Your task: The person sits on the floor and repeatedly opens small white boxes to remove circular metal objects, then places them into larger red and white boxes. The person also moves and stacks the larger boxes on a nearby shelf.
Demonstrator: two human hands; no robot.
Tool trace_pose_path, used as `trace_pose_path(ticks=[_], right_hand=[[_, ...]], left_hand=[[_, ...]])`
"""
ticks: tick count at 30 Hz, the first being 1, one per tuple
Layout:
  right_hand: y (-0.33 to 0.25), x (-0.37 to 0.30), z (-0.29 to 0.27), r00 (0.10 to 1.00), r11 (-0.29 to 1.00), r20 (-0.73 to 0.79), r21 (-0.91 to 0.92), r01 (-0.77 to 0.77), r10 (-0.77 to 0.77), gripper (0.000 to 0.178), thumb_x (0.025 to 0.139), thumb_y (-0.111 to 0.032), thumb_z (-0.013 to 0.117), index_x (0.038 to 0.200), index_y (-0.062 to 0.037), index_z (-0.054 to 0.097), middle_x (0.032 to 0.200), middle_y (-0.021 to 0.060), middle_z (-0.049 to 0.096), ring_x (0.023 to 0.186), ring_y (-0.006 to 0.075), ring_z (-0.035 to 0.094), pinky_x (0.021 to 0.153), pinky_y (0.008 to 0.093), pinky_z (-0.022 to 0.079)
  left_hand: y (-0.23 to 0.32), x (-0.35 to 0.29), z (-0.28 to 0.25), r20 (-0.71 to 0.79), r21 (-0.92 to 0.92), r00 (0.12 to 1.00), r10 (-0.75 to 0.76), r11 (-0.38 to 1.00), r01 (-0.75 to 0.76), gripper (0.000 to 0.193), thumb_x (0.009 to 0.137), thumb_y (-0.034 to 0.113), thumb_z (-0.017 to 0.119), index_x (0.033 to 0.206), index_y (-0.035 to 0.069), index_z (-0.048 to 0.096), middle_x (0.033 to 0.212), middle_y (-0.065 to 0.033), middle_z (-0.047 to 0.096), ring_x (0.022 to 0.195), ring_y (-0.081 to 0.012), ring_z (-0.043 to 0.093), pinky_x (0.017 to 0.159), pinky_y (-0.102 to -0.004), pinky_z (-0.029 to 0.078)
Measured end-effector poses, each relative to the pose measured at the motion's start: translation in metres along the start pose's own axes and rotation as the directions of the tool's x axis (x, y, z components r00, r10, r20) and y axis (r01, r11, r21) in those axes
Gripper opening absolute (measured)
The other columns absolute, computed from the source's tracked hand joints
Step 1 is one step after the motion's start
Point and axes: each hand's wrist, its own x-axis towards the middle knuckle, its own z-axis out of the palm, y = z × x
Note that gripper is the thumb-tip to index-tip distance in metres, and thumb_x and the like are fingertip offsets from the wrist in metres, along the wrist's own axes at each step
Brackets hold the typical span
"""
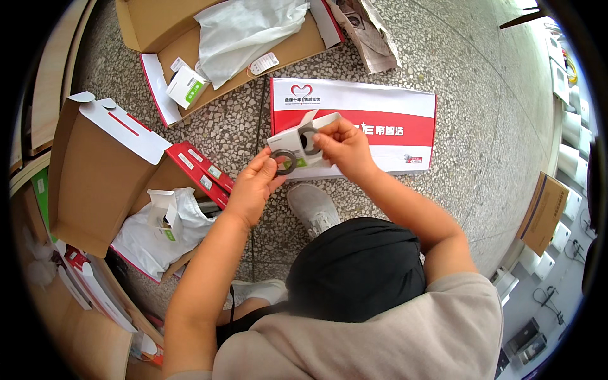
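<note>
the left hand (pixel 252 182) grasps a flat dark-grey ring (pixel 293 163) over a small white-and-green cardboard box (pixel 285 143); the right hand (pixel 347 151) pinches a round dark-grey piece (pixel 310 143), two o'clock from the ring; the box lies at one o'clock from the left palm, nine from the right

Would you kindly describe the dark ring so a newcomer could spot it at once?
Find the closed red-and-white box lying on the speckled floor. Near its left end, the left hand holds the dark ring in front of a white carton. Unlike the grey piece at the right hand, it shows a round, open centre.
</note>
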Motion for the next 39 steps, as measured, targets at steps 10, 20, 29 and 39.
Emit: trace_pose_path(ticks=[10,20,29,39], right_hand=[[-0.002,-0.027,0.018,0.726,0.489,0.362,-0.557,0.672,-0.585,0.017,0.072,-0.014,0.069,0.079,-0.0047,0.056,0.066,0.0104,0.056,0.061,0.0296,0.057,0.054,0.0369,0.046],[-0.029,-0.042,0.017,0.568,0.252,0.522,-0.555,0.793,-0.636,0.021,0.069,-0.009,0.073,0.085,-0.0044,0.06,0.067,0.007,0.059,0.056,0.023,0.058,0.048,0.0324,0.045],[-0.042,-0.051,0.009,0.519,-0.083,0.646,-0.667,0.741,-0.559,0.025,0.063,-0.01,0.073,0.085,-0.0115,0.061,0.078,-0.0019,0.064,0.08,0.0182,0.054,0.075,0.035,0.038],[-0.026,-0.04,0.019,0.496,-0.245,0.664,-0.704,0.667,-0.56,0.021,0.065,-0.012,0.065,0.084,-0.0185,0.061,0.09,-0.0087,0.061,0.099,0.0151,0.049,0.093,0.043,0.022]], left_hand=[[-0.024,0.01,-0.008,0.103,-0.274,0.995,0.001,0.961,0.028,0.029,0.091,0.028,0.05,0.111,0.006,0.053,0.109,-0.0022,0.056,0.105,-0.0136,0.049,0.095,-0.0324,0.036],[-0.017,-0.008,-0.028,0.043,-0.424,0.999,0.01,0.906,0.009,0.022,0.091,0.025,0.052,0.102,0.008,0.056,0.103,-0.0015,0.058,0.102,-0.0147,0.052,0.09,-0.0368,0.044],[-0.01,-0.015,-0.036,-0.059,-0.415,0.997,0.059,0.907,-0.078,0.022,0.09,0.025,0.053,0.102,0.008,0.058,0.105,-0.0017,0.058,0.103,-0.0146,0.051,0.087,-0.0353,0.045],[-0.004,-0.033,-0.035,-0.065,-0.368,0.996,0.067,0.926,-0.087,0.028,0.089,0.031,0.054,0.105,0.008,0.056,0.107,-0.0009,0.056,0.102,-0.014,0.05,0.084,-0.0335,0.043]])
